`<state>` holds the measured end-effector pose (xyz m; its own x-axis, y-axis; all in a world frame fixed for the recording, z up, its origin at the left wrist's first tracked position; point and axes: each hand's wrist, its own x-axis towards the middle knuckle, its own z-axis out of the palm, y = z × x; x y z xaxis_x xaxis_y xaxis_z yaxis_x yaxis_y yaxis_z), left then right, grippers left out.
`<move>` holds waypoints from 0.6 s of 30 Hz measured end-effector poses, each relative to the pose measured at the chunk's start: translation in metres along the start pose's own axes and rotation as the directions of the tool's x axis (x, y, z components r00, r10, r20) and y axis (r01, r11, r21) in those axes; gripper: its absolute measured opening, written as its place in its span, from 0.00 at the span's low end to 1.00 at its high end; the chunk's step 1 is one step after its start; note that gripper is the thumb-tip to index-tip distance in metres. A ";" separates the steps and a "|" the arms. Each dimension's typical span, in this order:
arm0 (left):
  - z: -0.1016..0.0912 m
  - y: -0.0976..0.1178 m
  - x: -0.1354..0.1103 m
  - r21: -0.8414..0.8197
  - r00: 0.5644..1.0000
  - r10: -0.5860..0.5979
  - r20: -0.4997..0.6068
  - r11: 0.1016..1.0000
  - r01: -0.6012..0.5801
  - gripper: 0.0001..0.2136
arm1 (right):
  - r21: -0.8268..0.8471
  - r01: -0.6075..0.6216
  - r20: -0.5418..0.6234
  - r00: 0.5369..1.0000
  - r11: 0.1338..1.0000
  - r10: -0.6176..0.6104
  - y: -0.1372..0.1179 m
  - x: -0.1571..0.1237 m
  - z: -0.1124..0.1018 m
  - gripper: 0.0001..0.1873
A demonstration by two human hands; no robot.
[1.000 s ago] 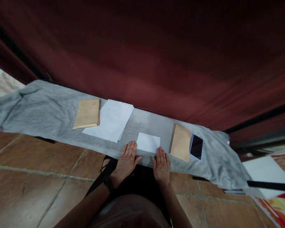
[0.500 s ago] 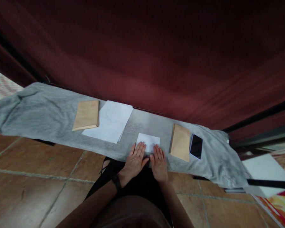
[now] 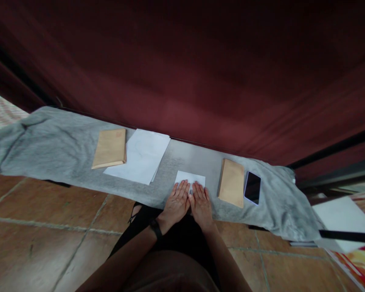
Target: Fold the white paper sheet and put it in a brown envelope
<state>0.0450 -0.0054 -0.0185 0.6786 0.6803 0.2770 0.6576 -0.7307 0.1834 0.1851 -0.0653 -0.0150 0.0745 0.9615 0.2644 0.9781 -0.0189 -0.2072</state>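
Observation:
A small white sheet of paper, perhaps folded, lies on the grey cloth close to its front edge. My left hand rests flat on the paper's left part, fingers stretched forward. Beside it, my right hand lies flat on the right part, its thumb meeting the left one. Both palms hide the near portion of the paper. To the right is a stack of brown envelopes, apart from my right hand.
A dark-screened phone lies right of the envelopes. On the left, larger white sheets sit partly under another brown envelope stack. A dark red curtain hangs behind the cloth-covered surface. Tiled floor shows below.
My hands have slid forward over the small paper and come together, covering more of it. The paper and the other things stay in place.

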 end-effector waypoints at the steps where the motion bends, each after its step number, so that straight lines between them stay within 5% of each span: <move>1: 0.000 -0.002 0.000 0.005 1.000 -0.015 0.000 1.000 0.015 0.27 | -0.010 -0.010 -0.002 1.000 1.000 0.010 0.001 -0.001 0.001 0.28; 18: -0.011 -0.014 0.000 0.073 0.981 -0.192 -0.027 0.978 0.193 0.28 | -0.108 -0.151 -0.071 0.987 0.983 0.144 0.008 -0.010 0.004 0.30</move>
<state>0.0324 0.0038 -0.0111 0.5307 0.8059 0.2623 0.7986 -0.5792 0.1637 0.1912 -0.0740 -0.0236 0.2280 0.9269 0.2982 0.9709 -0.1932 -0.1417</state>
